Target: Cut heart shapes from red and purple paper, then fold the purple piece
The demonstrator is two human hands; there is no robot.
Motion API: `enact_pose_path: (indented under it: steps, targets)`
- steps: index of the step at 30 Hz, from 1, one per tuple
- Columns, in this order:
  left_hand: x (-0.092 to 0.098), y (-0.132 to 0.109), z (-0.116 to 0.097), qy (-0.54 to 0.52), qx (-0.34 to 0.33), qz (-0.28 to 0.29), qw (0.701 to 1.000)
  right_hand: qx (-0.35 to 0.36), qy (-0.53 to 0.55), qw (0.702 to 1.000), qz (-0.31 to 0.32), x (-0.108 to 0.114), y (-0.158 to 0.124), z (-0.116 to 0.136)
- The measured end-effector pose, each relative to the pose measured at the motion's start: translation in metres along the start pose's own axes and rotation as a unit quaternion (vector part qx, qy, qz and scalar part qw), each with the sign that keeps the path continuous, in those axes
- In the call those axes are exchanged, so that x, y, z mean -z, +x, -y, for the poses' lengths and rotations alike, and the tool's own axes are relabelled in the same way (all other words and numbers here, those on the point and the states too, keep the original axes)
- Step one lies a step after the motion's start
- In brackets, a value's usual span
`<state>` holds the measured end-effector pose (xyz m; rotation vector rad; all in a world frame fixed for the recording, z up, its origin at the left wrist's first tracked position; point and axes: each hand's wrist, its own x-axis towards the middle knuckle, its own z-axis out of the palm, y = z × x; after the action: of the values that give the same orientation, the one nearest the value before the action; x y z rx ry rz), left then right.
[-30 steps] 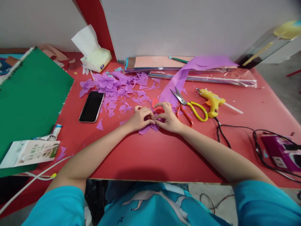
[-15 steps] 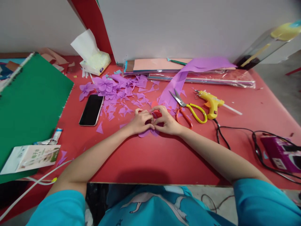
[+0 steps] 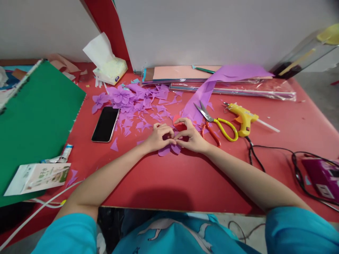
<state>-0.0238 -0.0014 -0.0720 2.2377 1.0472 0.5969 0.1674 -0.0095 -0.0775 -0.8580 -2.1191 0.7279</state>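
Observation:
Both hands meet over a purple paper flower at the middle of the red table. My left hand pinches at its centre with curled fingers. My right hand presses thumb and fingertips together at the same spot, from the other side. Petals stick out below the fingertips, while the rest of the flower is hidden by the hands. A red round piece shows just behind my right fingers. Scissors with one red and one yellow handle lie open to the right of that hand.
Purple paper scraps and finished-looking flowers lie behind my left hand, by a phone. A yellow glue gun with a black cord lies right. Paper packs, a tissue pack and a green board stand around.
The camera view has shifted slightly, so the table's things appear a little further right. Both hands stay at the flower, their fingers almost unchanged.

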Motion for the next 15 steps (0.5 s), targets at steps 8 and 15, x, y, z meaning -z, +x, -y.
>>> enact_pose_path:
  steps: [8, 15]
  targets:
    - [0.0041, -0.0015, 0.0023, -0.028, -0.038, 0.005, 0.999, 0.017, -0.017, 1.0, -0.003, 0.0008, -0.0004, -0.0002]
    - [0.003, -0.0034, -0.002, 0.043, -0.04, 0.048, 0.997, 0.055, -0.038, 0.998, 0.015, -0.0019, -0.0018, 0.0009]
